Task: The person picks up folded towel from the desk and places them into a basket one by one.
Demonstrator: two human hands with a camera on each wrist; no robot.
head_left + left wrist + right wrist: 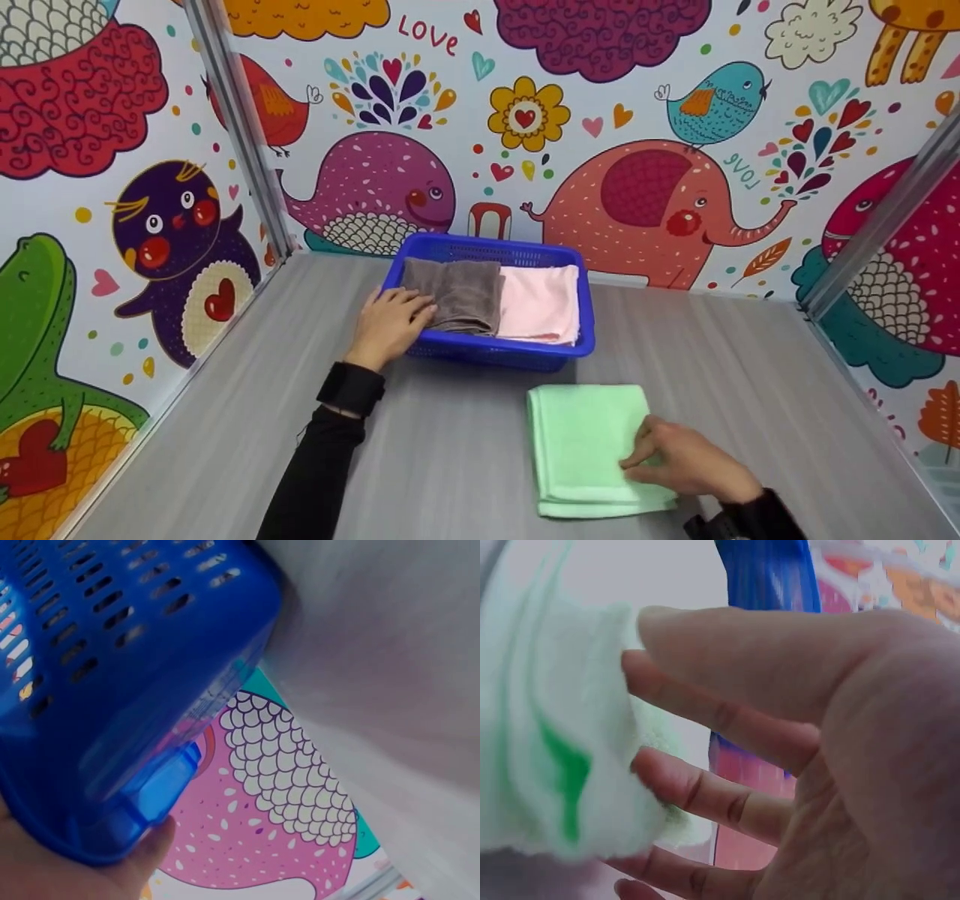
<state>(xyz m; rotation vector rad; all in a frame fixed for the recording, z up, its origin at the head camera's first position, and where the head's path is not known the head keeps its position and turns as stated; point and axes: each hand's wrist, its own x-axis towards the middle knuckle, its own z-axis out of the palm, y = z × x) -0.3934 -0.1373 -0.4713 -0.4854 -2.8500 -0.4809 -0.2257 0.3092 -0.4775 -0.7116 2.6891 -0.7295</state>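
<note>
A blue plastic basket with slotted sides stands on the table near the back wall. My left hand grips its left rim, the fingers reaching over beside a folded gray towel. In the left wrist view, the hand wraps the rim of the basket. Right of the gray towel lies a folded pink towel. In front of the basket, a folded light green towel lies on the table. Over its right edge is my right hand, its fingers loosely bent and spread, fingertips touching the towel.
The gray table runs up to walls covered in cartoon animals. Metal posts stand at the corners, left and right. The basket sits close to the back wall.
</note>
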